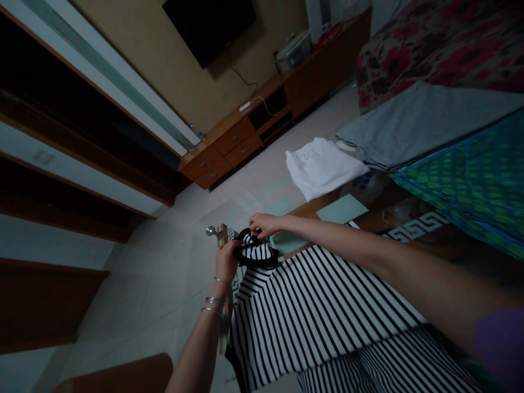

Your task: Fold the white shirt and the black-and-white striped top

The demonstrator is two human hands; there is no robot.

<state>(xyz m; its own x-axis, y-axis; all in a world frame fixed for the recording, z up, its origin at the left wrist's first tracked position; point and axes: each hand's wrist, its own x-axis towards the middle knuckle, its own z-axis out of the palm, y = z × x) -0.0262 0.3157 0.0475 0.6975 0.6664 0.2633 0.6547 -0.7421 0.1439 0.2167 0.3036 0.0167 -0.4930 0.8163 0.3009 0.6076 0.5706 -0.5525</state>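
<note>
A black-and-white striped shirt (311,311) lies spread across a glass-topped table with a wooden frame. Its far end, with a wide black trim, is bunched up near the table's corner. My left hand (227,260), with several thin bangles at the wrist, is closed on the left side of that black trim. Reaching across from the right, my right hand (264,225) pinches the trim's far side. Some fingertips are hidden in the folds of cloth. Another part with narrower stripes (380,360) hangs at the near edge.
Folded white cloth (323,166), a grey garment (426,123) and a green-blue patterned cloth (475,180) lie to the right. Beyond them is a floral-covered seat (438,49). A wooden cabinet (235,139) stands along the wall under a television (208,24). A wooden chair back (123,374) is at lower left.
</note>
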